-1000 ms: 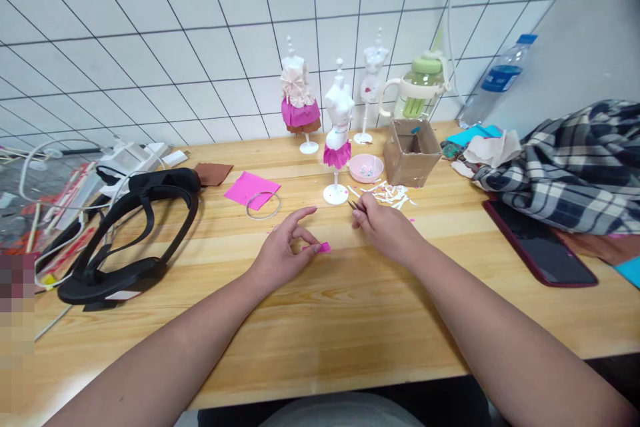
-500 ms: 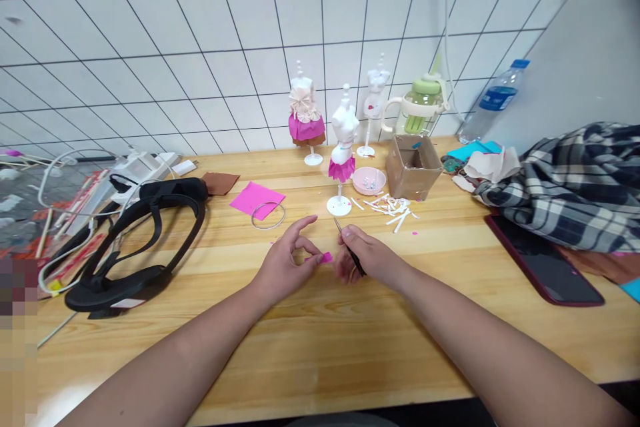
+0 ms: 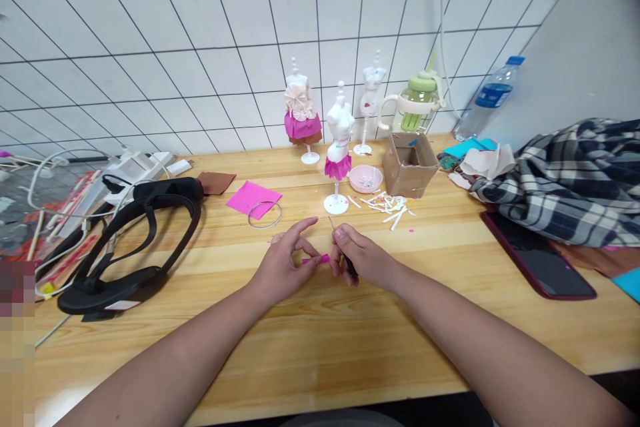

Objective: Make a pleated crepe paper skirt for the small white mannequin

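- Left hand (image 3: 284, 261): fingers clamped on pink strip (image 3: 325, 258), its end towards the right hand; a light, flat pinch is advised.
- Right hand (image 3: 367, 257): closed around dark-handled tool (image 3: 352, 269) (tips' state unclear); point should clear the fingers.
- Beyond: skirted mannequin (image 3: 339, 147), upright; avoid knocking.

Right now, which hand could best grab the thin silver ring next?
Probably the left hand: it's nearer the thin silver ring, though it pinches a small pink strip. The right hand is farther, holding a slim dark-handled tool.
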The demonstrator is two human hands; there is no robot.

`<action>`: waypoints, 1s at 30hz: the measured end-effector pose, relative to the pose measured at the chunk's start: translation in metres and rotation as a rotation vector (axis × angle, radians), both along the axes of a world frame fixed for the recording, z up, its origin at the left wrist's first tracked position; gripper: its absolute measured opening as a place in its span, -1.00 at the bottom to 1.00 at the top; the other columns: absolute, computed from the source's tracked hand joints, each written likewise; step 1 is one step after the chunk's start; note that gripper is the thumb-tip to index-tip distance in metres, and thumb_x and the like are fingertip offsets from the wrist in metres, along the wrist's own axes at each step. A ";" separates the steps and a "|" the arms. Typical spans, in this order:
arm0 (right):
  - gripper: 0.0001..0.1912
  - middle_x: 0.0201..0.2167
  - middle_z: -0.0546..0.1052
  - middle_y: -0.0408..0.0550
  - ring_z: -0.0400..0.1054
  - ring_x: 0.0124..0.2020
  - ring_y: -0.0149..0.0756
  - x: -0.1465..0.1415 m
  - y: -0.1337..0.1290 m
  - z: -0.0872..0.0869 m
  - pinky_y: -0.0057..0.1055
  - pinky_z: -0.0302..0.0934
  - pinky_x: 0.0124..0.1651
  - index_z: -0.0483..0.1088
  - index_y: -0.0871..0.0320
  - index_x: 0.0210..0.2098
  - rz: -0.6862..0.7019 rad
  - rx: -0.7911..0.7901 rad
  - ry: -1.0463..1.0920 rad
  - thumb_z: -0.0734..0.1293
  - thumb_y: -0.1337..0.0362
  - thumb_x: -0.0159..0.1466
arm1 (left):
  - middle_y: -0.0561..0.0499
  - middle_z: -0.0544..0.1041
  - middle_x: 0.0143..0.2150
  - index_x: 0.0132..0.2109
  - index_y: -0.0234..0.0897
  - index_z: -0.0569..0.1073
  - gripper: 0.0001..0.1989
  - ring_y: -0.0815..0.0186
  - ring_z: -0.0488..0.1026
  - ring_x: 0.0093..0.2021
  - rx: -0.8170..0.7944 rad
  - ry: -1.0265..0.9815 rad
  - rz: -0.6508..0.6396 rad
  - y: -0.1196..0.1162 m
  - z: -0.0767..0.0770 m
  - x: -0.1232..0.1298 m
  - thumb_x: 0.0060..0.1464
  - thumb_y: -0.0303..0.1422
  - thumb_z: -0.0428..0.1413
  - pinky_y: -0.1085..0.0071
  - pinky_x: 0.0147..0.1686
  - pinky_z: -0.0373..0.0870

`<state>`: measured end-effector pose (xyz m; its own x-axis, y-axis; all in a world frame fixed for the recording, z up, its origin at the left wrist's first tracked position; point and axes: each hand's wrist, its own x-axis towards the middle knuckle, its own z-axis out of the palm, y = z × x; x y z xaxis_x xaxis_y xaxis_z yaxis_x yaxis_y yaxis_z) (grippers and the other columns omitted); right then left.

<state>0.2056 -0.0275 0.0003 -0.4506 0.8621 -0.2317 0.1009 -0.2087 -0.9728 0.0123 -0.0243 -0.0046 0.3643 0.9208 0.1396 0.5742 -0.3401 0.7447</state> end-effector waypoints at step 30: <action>-0.65 -0.66 0.38 -0.30 0.20 -0.72 -0.46 -0.001 0.002 -0.002 -0.54 0.11 -0.64 0.09 0.07 -0.31 -0.022 0.014 0.087 0.01 -0.05 0.42 | 0.07 0.63 -0.33 0.29 -0.16 0.15 -0.38 0.22 0.55 -0.17 0.049 0.115 -0.034 0.000 0.000 0.000 0.11 -0.37 0.12 0.14 0.09 0.22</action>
<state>0.2049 -0.0256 -0.0014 -0.4497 0.8748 -0.1804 0.0114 -0.1963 -0.9805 0.0121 -0.0243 -0.0049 0.4118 0.9005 0.1397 0.6425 -0.3956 0.6562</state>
